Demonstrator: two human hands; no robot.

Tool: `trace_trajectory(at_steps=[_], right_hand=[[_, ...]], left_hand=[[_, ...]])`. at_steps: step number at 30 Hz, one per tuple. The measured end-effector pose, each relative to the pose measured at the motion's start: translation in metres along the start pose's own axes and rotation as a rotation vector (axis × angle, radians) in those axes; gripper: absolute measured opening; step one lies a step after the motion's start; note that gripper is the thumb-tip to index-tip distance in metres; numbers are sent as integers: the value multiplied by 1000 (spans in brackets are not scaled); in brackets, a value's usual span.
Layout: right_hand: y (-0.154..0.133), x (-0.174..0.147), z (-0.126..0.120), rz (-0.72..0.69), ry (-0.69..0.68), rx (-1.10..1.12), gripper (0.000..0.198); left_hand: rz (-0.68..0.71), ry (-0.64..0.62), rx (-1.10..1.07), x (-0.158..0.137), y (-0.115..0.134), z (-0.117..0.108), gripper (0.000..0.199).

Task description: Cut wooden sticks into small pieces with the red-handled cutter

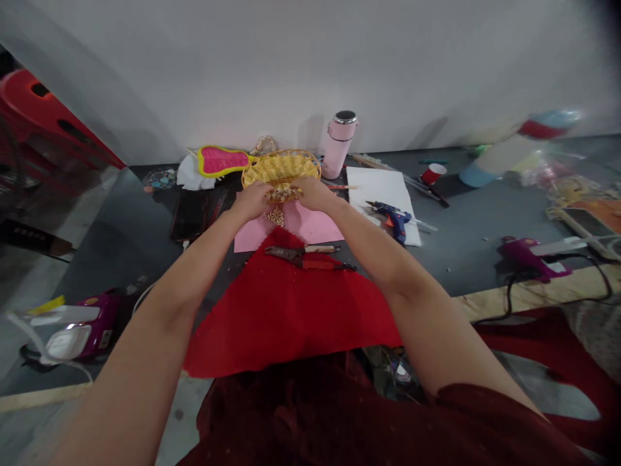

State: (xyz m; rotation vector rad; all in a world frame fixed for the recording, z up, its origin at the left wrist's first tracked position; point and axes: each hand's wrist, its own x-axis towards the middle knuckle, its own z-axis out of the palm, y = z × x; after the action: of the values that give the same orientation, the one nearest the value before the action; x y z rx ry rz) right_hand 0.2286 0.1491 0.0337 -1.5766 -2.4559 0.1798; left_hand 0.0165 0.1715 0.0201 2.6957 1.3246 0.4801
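Observation:
A yellow wicker basket [281, 169] stands near the wall, its inside facing me. At its near left rim is my left hand [253, 200], fingers closed on the edge. My right hand [310, 193] closes on the near right rim; the fingertips of both are partly hidden. Small beige bead-like pieces [281, 194] lie between the hands at the basket's front. Just below them, more of these beads [275, 217] form a small heap on a pink sheet [315, 223]. Red cloth [295, 317] spreads toward me, with pliers [310, 257] lying across it.
A pink flask [338, 145] stands right of the basket. A blue glue gun [394, 219] rests on white paper [378, 184]. On the left are a hairbrush-shaped pink and yellow piece [223, 160] and a phone [190, 217]. Purple devices [533, 257] with cords sit at both sides.

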Motion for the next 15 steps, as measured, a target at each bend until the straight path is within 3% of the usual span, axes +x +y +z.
trace_trajectory(at_steps=[9, 11, 15], right_hand=[[11, -17, -25, 32, 195, 22, 36], [11, -33, -30, 45, 134, 35, 30], [4, -67, -25, -46, -195, 85, 24]], left_hand=[[16, 0, 15, -4, 7, -9, 31], [12, 52, 11, -7, 12, -15, 32], [24, 120, 42, -16, 35, -30, 33]])
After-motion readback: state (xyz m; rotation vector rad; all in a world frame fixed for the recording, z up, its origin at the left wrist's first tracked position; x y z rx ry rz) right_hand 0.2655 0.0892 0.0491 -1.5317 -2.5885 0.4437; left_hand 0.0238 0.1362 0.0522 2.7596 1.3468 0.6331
